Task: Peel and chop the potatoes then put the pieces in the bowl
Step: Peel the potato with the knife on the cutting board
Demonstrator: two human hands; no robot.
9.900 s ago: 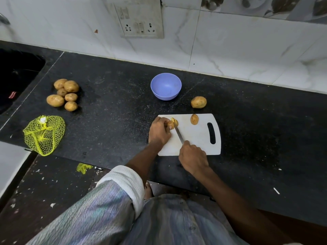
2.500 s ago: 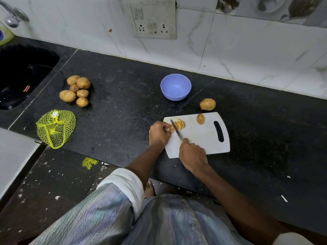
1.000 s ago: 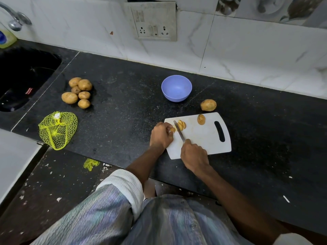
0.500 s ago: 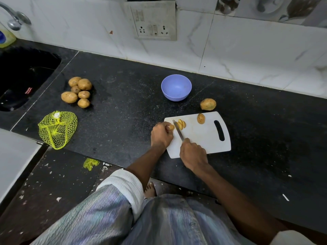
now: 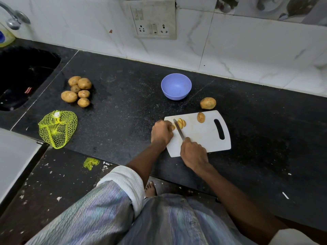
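A white cutting board (image 5: 205,137) lies on the black counter. My left hand (image 5: 161,133) pins the uncut end of a potato half (image 5: 172,127) at the board's left edge. My right hand (image 5: 193,153) grips a knife (image 5: 178,129), its blade standing across that potato. Several cut slices (image 5: 181,123) lie just right of the blade. Another potato half (image 5: 201,117) rests near the board's far edge. A whole potato (image 5: 208,103) sits on the counter behind the board. The purple bowl (image 5: 176,86) stands beyond it, with nothing visible inside.
A pile of several whole potatoes (image 5: 77,91) lies at the left of the counter, beside a black sink (image 5: 19,76). A yellow net bag (image 5: 57,128) lies near the counter's front edge. A socket plate (image 5: 153,20) is on the tiled wall.
More slices lie to the right of the blade than ten seconds ago, and the piece under my left hand is shorter. In the last second the knife has shifted slightly left.
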